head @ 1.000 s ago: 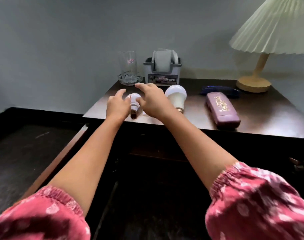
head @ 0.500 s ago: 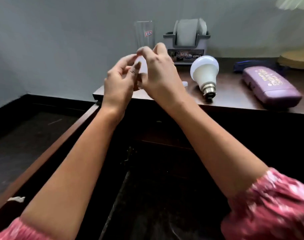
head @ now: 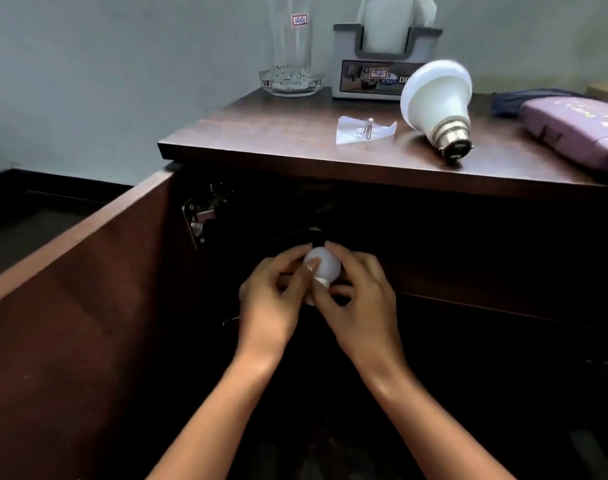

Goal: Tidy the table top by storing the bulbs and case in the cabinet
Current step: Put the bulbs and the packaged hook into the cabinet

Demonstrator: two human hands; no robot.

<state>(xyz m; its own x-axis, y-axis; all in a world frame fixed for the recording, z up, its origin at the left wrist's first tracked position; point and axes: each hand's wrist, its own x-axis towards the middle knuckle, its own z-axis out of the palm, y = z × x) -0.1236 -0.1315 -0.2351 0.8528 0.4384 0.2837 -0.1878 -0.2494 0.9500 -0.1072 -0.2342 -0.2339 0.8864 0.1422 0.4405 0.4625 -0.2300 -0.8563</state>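
A small white bulb (head: 325,268) is held between my left hand (head: 273,299) and my right hand (head: 358,299), in front of the dark open cabinet (head: 434,244) below the table top. Fingers of both hands wrap around it, and its base is hidden. A large white bulb (head: 437,102) lies on its side on the brown table top (head: 261,133), cap toward me. A purple case (head: 576,129) lies at the right edge of the view.
The cabinet door (head: 88,271) stands open at the left, with a metal hinge (head: 200,216). On the table are a tall glass (head: 292,46), a grey tissue holder (head: 382,60), a clear packet with a clip (head: 365,129) and a dark blue object (head: 524,100) behind the case.
Both hands lifted the small bulb off the table and brought it down in front of the open cabinet. The view has dropped and moved closer.
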